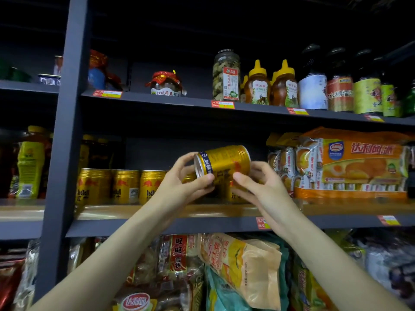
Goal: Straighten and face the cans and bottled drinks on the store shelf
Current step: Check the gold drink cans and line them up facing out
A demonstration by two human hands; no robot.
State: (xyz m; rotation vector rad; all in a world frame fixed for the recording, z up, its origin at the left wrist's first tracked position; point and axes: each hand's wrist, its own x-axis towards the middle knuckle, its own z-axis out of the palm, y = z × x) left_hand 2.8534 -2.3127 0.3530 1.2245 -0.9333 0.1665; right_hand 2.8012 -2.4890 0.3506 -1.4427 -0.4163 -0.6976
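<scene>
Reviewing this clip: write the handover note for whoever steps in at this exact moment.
Left hand: grip on the silver end of the gold Red Bull can, held tilted on its side above the wooden shelf.
Right hand: fingers pinch the can's other end.
Done: three gold Red Bull cans stand upright in a row at the shelf front, labels forward.
Left: turn the held can upright, face its label out, set it right of the row. Yellow bottles further left are unchecked.

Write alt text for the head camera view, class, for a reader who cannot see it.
Two hands, left hand and right hand, hold a gold metal drink can tipped sideways above a row of upright gold cans on a wooden store shelf.
</scene>
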